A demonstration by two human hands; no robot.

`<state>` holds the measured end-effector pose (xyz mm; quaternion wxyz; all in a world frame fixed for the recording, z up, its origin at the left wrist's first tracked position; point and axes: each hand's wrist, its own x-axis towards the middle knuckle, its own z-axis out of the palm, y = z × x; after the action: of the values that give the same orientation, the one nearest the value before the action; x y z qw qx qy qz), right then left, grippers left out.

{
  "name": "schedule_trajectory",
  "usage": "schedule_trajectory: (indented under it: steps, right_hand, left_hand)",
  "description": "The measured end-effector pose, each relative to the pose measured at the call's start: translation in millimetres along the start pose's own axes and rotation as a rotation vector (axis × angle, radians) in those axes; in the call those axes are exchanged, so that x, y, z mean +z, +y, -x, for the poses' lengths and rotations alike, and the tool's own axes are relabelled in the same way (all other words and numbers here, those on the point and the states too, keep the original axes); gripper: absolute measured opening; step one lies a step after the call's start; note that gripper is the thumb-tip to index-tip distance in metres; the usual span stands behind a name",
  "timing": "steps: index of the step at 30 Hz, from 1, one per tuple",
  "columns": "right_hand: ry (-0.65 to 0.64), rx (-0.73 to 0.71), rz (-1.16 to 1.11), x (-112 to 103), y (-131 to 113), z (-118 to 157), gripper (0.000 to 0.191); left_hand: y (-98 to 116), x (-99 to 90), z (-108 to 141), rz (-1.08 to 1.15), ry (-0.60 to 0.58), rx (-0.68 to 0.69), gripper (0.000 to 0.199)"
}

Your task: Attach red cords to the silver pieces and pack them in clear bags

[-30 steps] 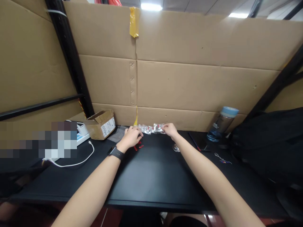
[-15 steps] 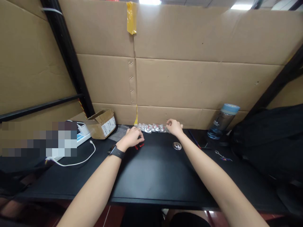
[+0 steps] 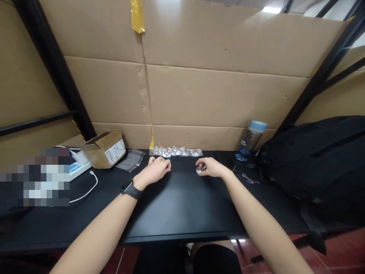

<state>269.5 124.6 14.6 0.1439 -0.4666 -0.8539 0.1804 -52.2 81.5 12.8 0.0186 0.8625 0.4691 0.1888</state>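
Note:
My left hand (image 3: 156,170), with a dark watch (image 3: 131,188) on its wrist, is low over the black table with its fingers pinched together. A speck of red (image 3: 170,169) shows at its fingertips, apparently a small red cord loop; the rest is hidden. Across from it, my right hand (image 3: 211,167) has its thumb and fingers around the edge of a shiny round metal disc (image 3: 199,171), which is partly covered by the fingers. Behind both hands, a row of small clear packets (image 3: 178,152) with silver and red contents lies along the cardboard wall.
At left are an open cardboard box (image 3: 108,149), a clear plastic bag (image 3: 131,160), a white cable (image 3: 92,182) and a power strip (image 3: 82,167). On the right stand a blue-lidded bottle (image 3: 249,142) and a black backpack (image 3: 319,167), with a small keychain (image 3: 250,179) before them.
My right hand has come down from the end of the packet row to the metal disc and closed on it. My left hand's fingers have drawn together over the red loops. The view has shifted right.

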Motion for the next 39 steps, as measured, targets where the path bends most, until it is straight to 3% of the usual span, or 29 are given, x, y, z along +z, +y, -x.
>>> schedule_trajectory:
  steps: [9, 16, 23, 31, 39]
  right_hand:
    - [0.174, -0.074, -0.293, 0.0, -5.4, 8.9, 0.036]
    - [0.382, -0.216, -0.789, 28.8, -57.1, 2.7, 0.048]
    - [0.514, -0.332, -0.705, 46.8, -89.1, 7.5, 0.037]
    - [0.529, -0.287, -0.694, 46.3, -91.8, 9.6, 0.037]
    - [0.546, -0.210, -0.728, 51.6, -90.9, 7.0, 0.039]
  left_hand:
    - [32.6, 2.6, -7.3, 0.273, 0.182, -0.008, 0.013]
    - [40.2, 3.3, -9.3, 0.370, 0.298, -0.040, 0.015]
    - [47.5, 7.0, -9.2, 0.451, 0.392, -0.037, 0.015]
    - [51.6, 2.8, -6.3, 0.314, 0.351, -0.047, 0.013]
    - [56.8, 8.5, -4.3, 0.183, 0.401, -0.050, 0.012]
